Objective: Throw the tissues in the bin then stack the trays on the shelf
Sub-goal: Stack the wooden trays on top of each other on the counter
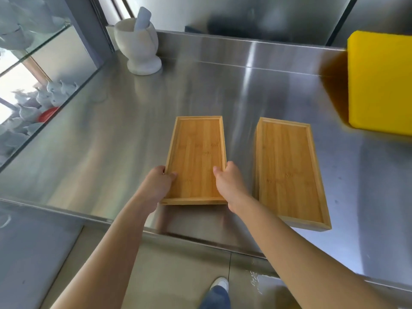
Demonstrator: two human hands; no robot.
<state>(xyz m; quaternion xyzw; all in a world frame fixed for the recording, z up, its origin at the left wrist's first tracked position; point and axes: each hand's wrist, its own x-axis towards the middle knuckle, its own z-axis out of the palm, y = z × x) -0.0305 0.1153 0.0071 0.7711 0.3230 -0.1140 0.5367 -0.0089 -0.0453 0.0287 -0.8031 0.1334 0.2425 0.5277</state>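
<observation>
The left hand (159, 181) and right hand (229, 181) are clamped on the long sides of the left rectangular bamboo tray (196, 159), near the steel counter's (111, 141) front edge. It is best lifted level, then lowered squarely into the second bamboo tray (289, 172) just beside.

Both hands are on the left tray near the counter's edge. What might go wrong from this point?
1. The left hand and right hand pinch only the near ends of the left tray; lifted, its far end may dip and slip.
2. Swinging it right might knock the right tray, whose near corner sits at the counter edge.
3. The floor looks wet near the shoe.
</observation>
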